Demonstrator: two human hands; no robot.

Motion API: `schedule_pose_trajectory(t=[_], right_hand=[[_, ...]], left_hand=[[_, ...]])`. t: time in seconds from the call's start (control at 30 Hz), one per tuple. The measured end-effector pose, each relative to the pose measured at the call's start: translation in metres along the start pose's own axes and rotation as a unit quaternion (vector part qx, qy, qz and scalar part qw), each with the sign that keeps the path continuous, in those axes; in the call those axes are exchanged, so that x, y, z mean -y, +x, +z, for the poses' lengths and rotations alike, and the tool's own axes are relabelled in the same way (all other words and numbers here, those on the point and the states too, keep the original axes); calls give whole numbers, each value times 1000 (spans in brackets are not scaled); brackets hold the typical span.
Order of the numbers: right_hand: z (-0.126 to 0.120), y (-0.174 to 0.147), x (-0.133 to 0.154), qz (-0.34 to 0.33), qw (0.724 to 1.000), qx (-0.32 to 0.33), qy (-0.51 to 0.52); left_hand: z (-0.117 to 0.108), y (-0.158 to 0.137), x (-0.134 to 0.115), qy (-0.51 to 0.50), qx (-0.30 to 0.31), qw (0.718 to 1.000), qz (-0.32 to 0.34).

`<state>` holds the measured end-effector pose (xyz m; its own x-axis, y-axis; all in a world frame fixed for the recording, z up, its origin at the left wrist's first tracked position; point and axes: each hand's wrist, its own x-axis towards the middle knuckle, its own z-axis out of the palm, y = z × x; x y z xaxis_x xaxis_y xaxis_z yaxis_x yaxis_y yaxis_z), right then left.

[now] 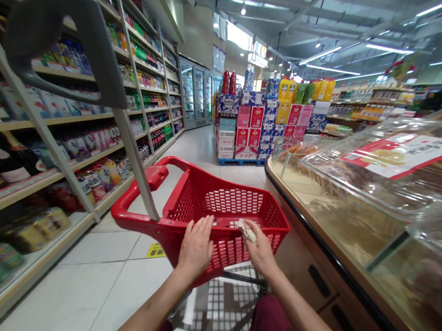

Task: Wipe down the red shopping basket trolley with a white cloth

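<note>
A red plastic shopping cart (236, 201) with pierced basket walls stands in front of me, turned sideways. My left hand (197, 244) lies on the near rim of its basket, fingers stretched out flat and holding nothing. Further right along the same rim, my right hand (258, 248) is closed around a crumpled whitish cloth (248, 230), which touches the rim. The palm side of both hands is hidden. At the left end of the cart is a red push handle (133, 193), and a metal pole rises there to a dark grey grip (65, 49).
Shelves of drinks (71, 118) line the left side. On the right, close to the cart, stands a wooden display counter (315, 249) with clear lids. Stacked drink boxes (248, 129) on a blue pallet block part of the aisle ahead. Tiled floor (114, 275) lies around the cart.
</note>
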<state>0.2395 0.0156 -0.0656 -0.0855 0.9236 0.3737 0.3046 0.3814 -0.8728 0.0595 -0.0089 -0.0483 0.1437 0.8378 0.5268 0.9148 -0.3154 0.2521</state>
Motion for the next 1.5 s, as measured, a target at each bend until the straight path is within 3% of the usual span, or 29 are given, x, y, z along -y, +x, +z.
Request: schedule_pose_trajectory(t=[0.1, 0.13, 0.2, 0.27, 0.33, 0.4, 0.5, 0.6, 0.67, 0.73, 0.8, 0.87, 0.97, 1.03, 1.1, 1.17, 1.27, 1.33, 1.5], right_hand=[[-10, 3, 31, 87, 981, 42, 165], [-15, 5, 38, 96, 973, 59, 203], [-21, 10, 47, 103, 963, 73, 239], [-19, 14, 48, 99, 970, 53, 214], [-10, 12, 43, 47, 990, -11, 132], [8, 4, 34, -56, 997, -59, 17], [39, -13, 20, -176, 977, -21, -119], [52, -20, 9, -193, 967, 29, -161], [42, -11, 0, -207, 963, 53, -167], [19, 6, -13, -216, 956, 42, -195], [-7, 24, -30, -183, 945, -36, -268], [-21, 34, -48, -106, 924, -113, -348], [-9, 34, -64, -90, 912, -84, -392], [5, 30, -65, -150, 909, -19, -389], [3, 29, -65, -184, 900, 23, -393], [-21, 30, -69, -148, 897, 19, -417], [-59, 31, -79, -37, 889, -48, -454], [-61, 31, -81, -16, 886, -62, -459], [-19, 31, -73, -150, 895, 35, -420]], left_hand=[[-1, 4, -12, -197, -7, 977, -75], [-1, 5, -16, -284, 5, 953, -107], [2, 8, -21, -444, 48, 878, -171], [7, 8, -24, -533, 81, 812, -222], [11, 7, -25, -560, 89, 786, -246], [15, 5, -27, -572, 92, 774, -254], [16, -1, -29, -584, 113, 763, -254], [8, -4, -22, -572, 142, 773, -237], [-5, -3, -9, -555, 151, 788, -220], [-21, -1, 10, -458, 94, 864, -187], [-37, 3, 32, -225, -25, 966, -124], [-46, 6, 50, -7, -56, 997, -58], [-47, 8, 62, 169, -36, 985, -22], [-42, 7, 64, 209, -37, 977, -26], [-37, 5, 63, 218, -43, 975, -20], [-34, 2, 63, 219, -47, 975, -11], [-31, -1, 58, 221, -47, 974, -13], [-28, -2, 53, 219, -45, 975, -12], [-26, -3, 44, 215, -35, 976, -9]])
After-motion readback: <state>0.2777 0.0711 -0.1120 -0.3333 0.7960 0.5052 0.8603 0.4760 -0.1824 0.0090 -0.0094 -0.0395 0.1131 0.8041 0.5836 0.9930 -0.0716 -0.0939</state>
